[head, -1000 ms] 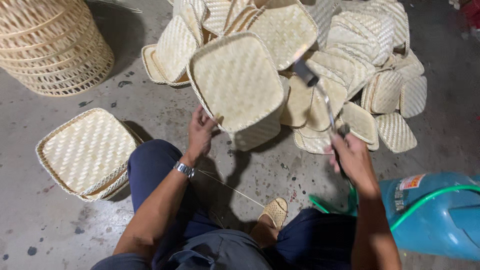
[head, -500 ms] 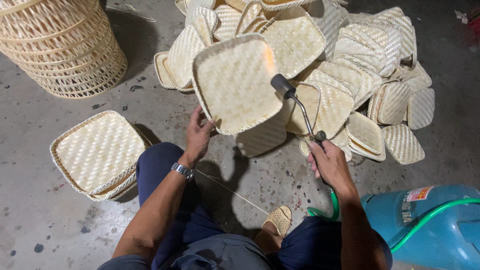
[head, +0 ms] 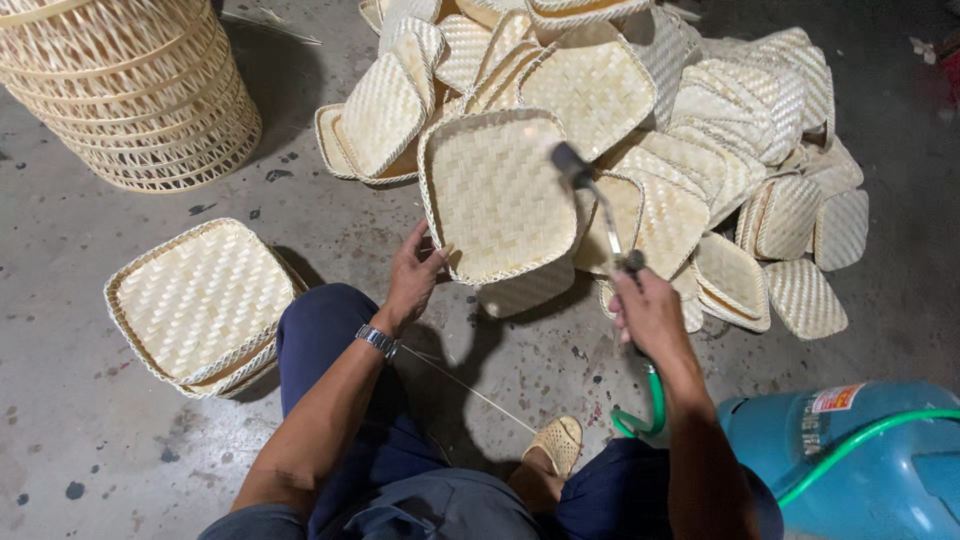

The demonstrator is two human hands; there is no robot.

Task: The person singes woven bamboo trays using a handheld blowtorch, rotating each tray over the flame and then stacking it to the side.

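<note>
Now the flame seen at the torch tip half a second ago is gone — the woven bamboo tray [head: 497, 195] faces a dark nozzle. Pale and tightly plaited, it is tilted up above the concrete floor [head: 60, 260], left hand [head: 415, 275] pinching its lower edge. The right hand [head: 650, 312] grips the gas torch [head: 598, 212] — beside it, a blue cylinder [head: 860, 460].

A single small rectangular label [head: 838, 398], white with a red-orange band along its top, is being shown stuck on the curved upper side of the blue gas cylinder [head: 870, 470] that is lying on the concrete floor at the lower right corner.
</note>
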